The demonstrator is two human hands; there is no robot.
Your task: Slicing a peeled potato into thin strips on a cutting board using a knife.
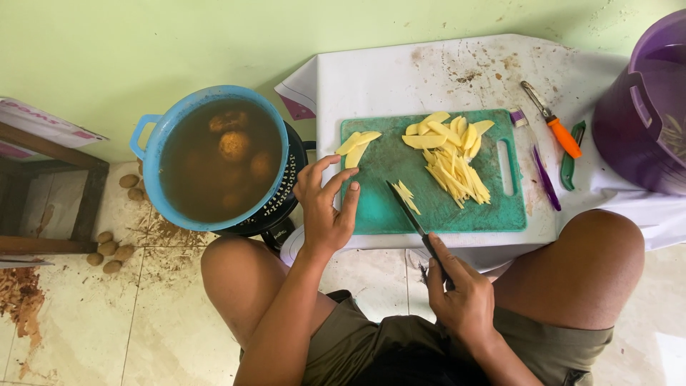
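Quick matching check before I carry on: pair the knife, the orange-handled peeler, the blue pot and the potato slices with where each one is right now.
Things:
1. knife
2. orange-handled peeler
3. blue pot
4. potato slices

Places:
A. on the white cloth, right of the green cutting board
B. at the board's top left corner, just beyond the left hand
C. held in the right hand, blade on the board
D. left of the board, filled with murky water and potatoes

Pairs: 1-C, 2-A, 3-D, 4-B
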